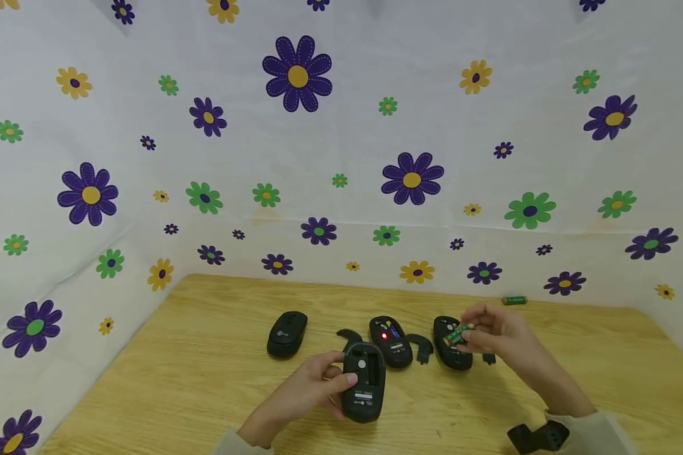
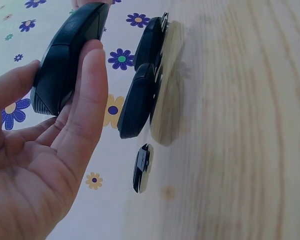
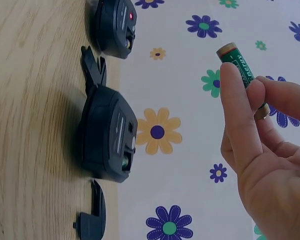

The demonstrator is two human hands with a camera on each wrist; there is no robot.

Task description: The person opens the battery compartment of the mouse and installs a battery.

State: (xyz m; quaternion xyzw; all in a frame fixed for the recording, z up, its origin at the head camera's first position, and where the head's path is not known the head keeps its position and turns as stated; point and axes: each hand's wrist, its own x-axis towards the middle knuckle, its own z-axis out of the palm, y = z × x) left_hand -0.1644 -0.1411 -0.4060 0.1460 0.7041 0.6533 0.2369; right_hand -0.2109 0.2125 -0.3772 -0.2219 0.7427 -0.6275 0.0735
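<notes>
My left hand [image 1: 310,392] grips a black computer mouse [image 1: 365,404], its underside turned up toward the head camera, with the battery bay uncovered and no battery showing inside. In the left wrist view, thumb and fingers hold that mouse [image 2: 65,60] by its sides, above the table. My right hand [image 1: 503,332] pinches a green AA-type battery [image 1: 457,334] between thumb and fingers. It overlaps another overturned mouse [image 1: 458,359] in the head view. The right wrist view shows the battery [image 3: 245,72] raised clear of that mouse [image 3: 110,132], whose bay has something green in it.
An overturned mouse [image 1: 397,354] with a red light and batteries lies mid-table. Curved black battery covers [image 1: 423,347] lie beside the mice. One mouse [image 1: 286,335] rests upright at left. A loose green battery [image 1: 515,301] lies at the back, near the flowered cloth [image 1: 341,126].
</notes>
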